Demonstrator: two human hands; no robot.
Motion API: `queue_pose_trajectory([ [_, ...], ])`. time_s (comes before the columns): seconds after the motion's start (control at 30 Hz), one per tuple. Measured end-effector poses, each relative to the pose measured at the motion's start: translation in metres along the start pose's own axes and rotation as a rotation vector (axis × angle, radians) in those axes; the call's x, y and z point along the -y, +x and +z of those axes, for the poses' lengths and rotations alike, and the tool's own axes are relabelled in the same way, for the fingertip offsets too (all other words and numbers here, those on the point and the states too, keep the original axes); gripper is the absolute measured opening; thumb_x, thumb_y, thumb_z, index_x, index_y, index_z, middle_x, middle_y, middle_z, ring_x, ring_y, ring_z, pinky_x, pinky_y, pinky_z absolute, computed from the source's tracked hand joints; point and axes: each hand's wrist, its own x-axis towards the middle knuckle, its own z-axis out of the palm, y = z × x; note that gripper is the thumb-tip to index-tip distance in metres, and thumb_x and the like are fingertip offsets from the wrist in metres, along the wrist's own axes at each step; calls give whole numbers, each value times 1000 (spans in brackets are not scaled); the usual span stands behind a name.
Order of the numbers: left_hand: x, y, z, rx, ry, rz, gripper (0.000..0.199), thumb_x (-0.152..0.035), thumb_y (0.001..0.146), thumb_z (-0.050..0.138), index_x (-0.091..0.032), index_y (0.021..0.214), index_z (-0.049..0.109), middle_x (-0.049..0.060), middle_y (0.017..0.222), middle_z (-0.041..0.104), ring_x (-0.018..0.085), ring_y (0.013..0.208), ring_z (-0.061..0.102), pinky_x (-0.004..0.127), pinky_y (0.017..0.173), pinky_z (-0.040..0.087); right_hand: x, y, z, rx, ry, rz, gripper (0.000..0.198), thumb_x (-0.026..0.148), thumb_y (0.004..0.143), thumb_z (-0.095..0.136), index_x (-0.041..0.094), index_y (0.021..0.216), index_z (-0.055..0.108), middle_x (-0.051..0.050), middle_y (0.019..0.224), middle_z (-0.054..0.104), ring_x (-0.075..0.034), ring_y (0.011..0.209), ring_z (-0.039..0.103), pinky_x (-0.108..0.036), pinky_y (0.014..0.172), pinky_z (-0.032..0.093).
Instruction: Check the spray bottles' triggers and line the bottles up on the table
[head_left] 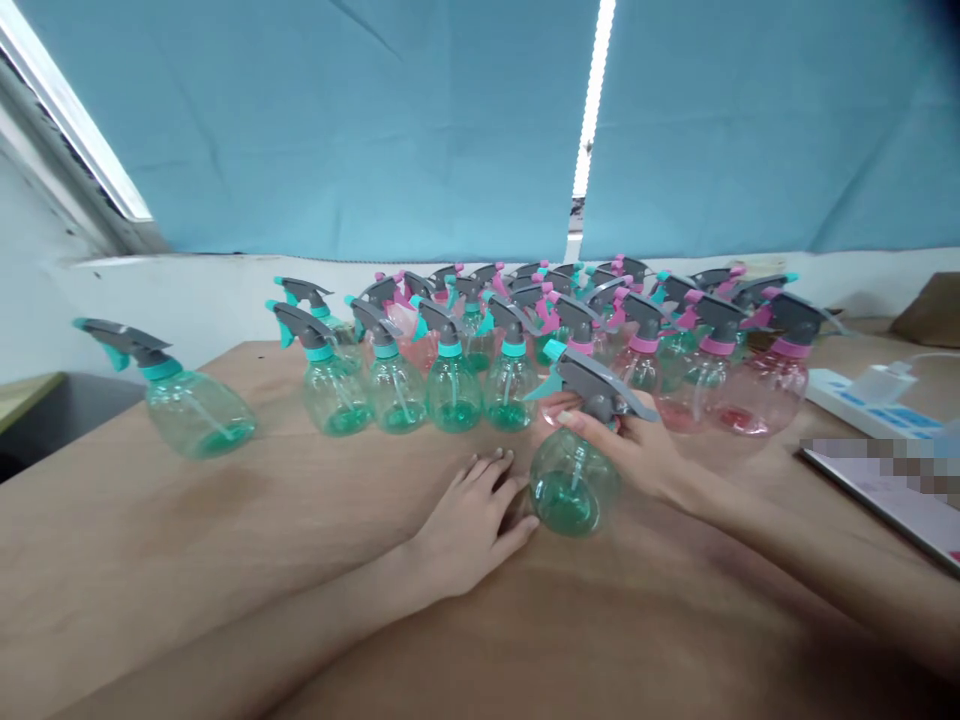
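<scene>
My right hand (637,445) is wrapped round the neck of a green spray bottle (574,485) with a grey and turquoise trigger head. The bottle tilts slightly, its nozzle toward the upper left. My left hand (476,520) lies on the wooden table with its fingers spread, just left of that bottle's base, holding nothing. Behind both hands stands a row of green spray bottles (454,390), with pink spray bottles (765,390) at the right end. More bottles behind them are partly hidden.
Apart from the rest, one green spray bottle (199,410) stands at the table's left. On the right are a white power strip (874,400) with a plug and a flat, tablet-like object (885,490). A brown box (930,310) sits at the back right. A blue curtain (375,130) hangs behind.
</scene>
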Motion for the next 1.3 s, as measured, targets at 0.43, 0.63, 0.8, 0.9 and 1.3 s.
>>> queue_pose_trajectory([
  [0.43, 5, -1, 5, -58, -28, 20, 41, -39, 97, 48, -13, 128, 52, 15, 137, 50, 29, 130, 41, 46, 106, 32, -4, -34, -24, 186, -408, 94, 37, 52, 77, 65, 21, 92, 52, -5, 87, 63, -26, 83, 61, -49, 80, 49],
  [0.63, 12, -21, 2, -75, -56, -7, 39, -37, 97, 47, -15, 129, 51, 13, 138, 50, 28, 129, 43, 46, 106, 33, 9, -28, -9, 203, -448, 145, 44, 57, 77, 62, 19, 98, 51, -6, 87, 61, -26, 83, 61, -45, 73, 50],
  [0.8, 32, -59, -16, -73, -69, -61, 35, -36, 96, 49, -18, 125, 54, 10, 137, 52, 26, 126, 47, 42, 105, 37, 26, -12, 17, 311, -390, 67, 46, 60, 78, 60, 20, 100, 53, -9, 98, 64, -27, 90, 62, -44, 76, 49],
  [0.9, 54, -84, -28, -92, -73, -122, 34, -36, 97, 47, -19, 126, 53, 7, 134, 56, 23, 123, 50, 39, 104, 39, 39, 1, 41, 376, -406, 11, 51, 63, 77, 58, 20, 103, 54, -10, 103, 65, -29, 94, 61, -46, 78, 48],
  [1.3, 134, -207, -62, -245, -35, -478, 32, -41, 97, 40, -22, 120, 51, 7, 122, 60, 26, 114, 56, 44, 98, 43, 97, 55, 180, 571, -328, -184, 55, 64, 79, 54, 15, 103, 56, -16, 101, 66, -30, 90, 63, -42, 72, 49],
])
